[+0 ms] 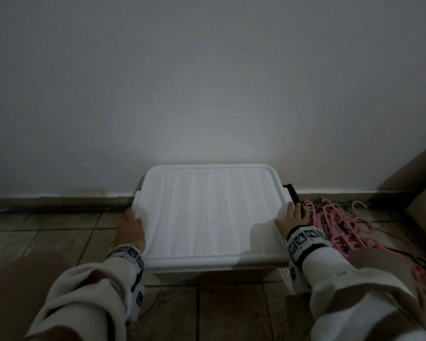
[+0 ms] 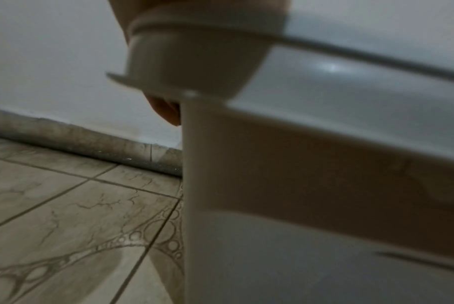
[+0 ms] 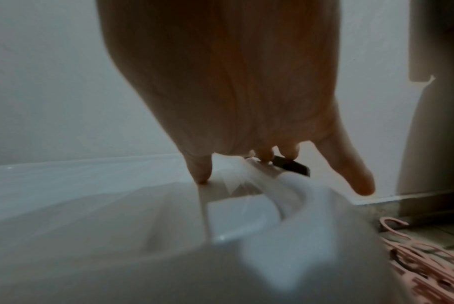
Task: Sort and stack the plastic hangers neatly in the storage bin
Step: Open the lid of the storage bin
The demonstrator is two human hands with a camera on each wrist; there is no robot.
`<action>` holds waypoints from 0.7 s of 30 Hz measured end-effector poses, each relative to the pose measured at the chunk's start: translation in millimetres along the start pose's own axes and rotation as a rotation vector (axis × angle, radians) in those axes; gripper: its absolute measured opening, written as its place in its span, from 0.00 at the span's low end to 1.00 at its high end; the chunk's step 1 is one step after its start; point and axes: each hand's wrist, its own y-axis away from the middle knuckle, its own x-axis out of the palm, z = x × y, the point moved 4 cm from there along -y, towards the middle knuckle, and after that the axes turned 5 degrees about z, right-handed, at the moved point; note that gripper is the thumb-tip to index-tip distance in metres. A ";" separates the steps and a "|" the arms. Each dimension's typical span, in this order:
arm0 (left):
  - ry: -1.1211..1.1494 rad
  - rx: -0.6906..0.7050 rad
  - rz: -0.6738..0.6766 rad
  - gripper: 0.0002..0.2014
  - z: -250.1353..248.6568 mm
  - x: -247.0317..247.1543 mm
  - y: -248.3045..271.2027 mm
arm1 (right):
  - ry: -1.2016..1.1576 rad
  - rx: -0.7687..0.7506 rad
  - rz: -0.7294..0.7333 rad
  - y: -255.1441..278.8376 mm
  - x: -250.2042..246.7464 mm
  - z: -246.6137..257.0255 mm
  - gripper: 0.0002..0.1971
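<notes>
Head view, lower centre: the left hand (image 1: 130,230) curls under the left rim of the white bin lid (image 1: 207,210), the right hand (image 1: 292,219) lies spread on its right edge by the black latch (image 1: 293,193), with the pink hangers (image 1: 335,225) heaped just right, nearest that hand.

Facing a white storage bin (image 1: 214,271) on the tiled floor (image 1: 47,232) against a pale wall (image 1: 207,94), ribbed lid (image 1: 210,212) in place. Left hand (image 1: 130,230) over the lid's left edge, right hand (image 1: 290,221) on its right edge, fingers (image 1: 297,210) at a black latch (image 1: 290,189). Just right of the bin, a tangled heap of pink hangers (image 1: 335,225) on the floor, near a brown box (image 1: 423,193).
</notes>
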 end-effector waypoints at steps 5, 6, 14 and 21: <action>-0.028 -0.015 0.085 0.20 6.0 -6.4 5.5 | 0.039 0.021 0.010 7.1 -0.6 -2.0 0.37; -0.035 -0.008 0.103 0.22 7.1 -7.6 6.1 | 0.032 0.031 0.016 10.9 -1.5 -1.2 0.38; 0.003 -0.050 0.153 0.25 15.3 -10.4 16.8 | -0.047 0.048 -0.013 34.4 -16.3 4.3 0.25; -0.140 -0.119 0.126 0.16 6.3 -21.7 24.2 | -0.051 0.000 -0.186 44.4 -17.4 -1.5 0.12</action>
